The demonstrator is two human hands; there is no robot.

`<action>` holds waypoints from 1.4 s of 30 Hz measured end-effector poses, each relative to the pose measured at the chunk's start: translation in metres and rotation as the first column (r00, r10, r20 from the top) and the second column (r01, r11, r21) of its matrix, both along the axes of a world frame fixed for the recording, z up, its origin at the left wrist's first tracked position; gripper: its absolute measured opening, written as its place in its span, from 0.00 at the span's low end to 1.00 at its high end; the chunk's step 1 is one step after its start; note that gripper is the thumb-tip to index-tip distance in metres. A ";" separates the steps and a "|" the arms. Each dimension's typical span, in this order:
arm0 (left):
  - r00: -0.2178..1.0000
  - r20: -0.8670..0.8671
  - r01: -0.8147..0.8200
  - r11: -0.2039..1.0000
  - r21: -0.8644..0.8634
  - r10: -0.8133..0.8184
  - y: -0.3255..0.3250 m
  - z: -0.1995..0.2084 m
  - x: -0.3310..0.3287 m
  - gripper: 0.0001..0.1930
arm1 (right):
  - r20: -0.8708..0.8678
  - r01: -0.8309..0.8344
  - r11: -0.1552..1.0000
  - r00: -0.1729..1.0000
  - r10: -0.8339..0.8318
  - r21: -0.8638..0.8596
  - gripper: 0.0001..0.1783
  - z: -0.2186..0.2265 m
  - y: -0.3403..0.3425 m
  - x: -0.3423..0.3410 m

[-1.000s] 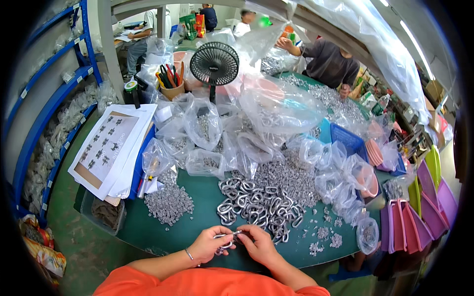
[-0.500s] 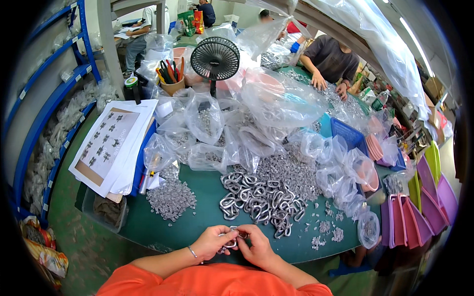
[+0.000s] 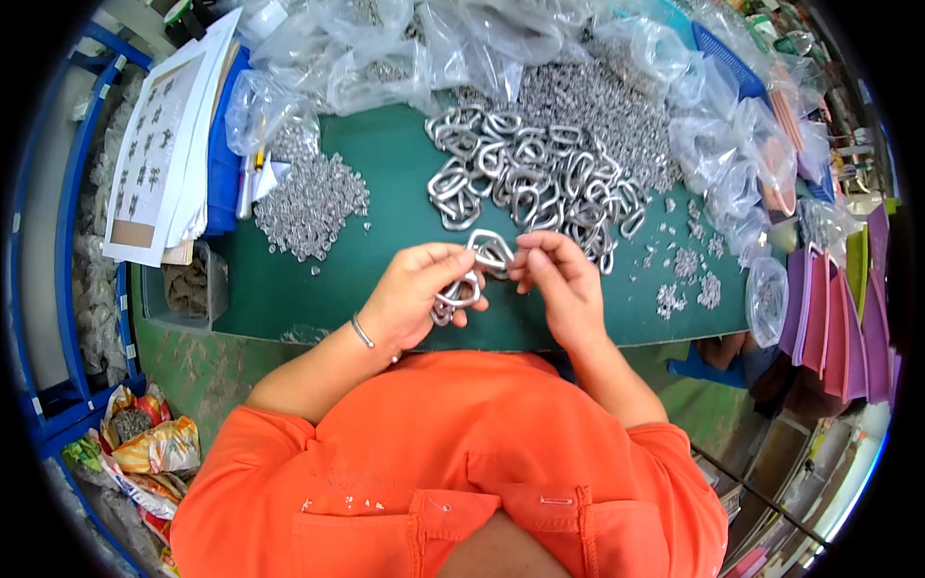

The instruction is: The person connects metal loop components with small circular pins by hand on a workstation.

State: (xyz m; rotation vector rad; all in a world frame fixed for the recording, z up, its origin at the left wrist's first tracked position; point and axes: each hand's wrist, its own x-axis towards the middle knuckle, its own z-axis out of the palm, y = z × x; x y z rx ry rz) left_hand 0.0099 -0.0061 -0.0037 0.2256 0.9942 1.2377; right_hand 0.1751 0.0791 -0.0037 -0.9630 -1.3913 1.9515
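Several silvery oval metal links (image 3: 491, 252) are gripped in my left hand (image 3: 409, 289), one standing up between thumb and forefinger, others hanging beside the fingers. My right hand (image 3: 568, 289) is beside that upper link, its fingers curled and thumb pressed in; anything between them is too small to make out. Just beyond both hands, a heap of joined metal links (image 3: 525, 169) lies on the green tabletop (image 3: 371, 270). Small clear-grey pieces form a pile (image 3: 308, 207) to the left and a larger pile (image 3: 617, 106) behind the links.
Clear plastic bags (image 3: 366, 58) crowd the back and right. Printed sheets (image 3: 169, 144) lean on a blue tray (image 3: 224, 159) at left, above a clear bin (image 3: 188, 289). Small clusters (image 3: 686, 262) lie at right, near purple and pink bins (image 3: 829, 308). Blue shelving (image 3: 67, 212) stands far left.
The view has tipped down towards my body. My hands have come apart a little, and the links stay in the left one, now more exposed.
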 end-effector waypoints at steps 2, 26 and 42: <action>0.999 -0.049 0.009 1.000 0.017 -0.008 0.001 0.001 0.000 0.12 | -0.059 -0.100 0.993 0.994 0.097 -0.058 0.13 -0.009 0.006 0.003; 0.983 -0.171 -0.065 0.997 0.031 0.069 0.000 -0.002 0.002 0.08 | -0.180 -0.010 0.974 0.982 0.052 0.228 0.19 -0.014 -0.002 0.005; 0.992 -0.124 -0.040 0.999 -0.033 0.036 -0.004 -0.003 0.004 0.09 | -0.115 0.061 0.831 0.993 0.003 0.552 0.22 -0.017 -0.009 0.006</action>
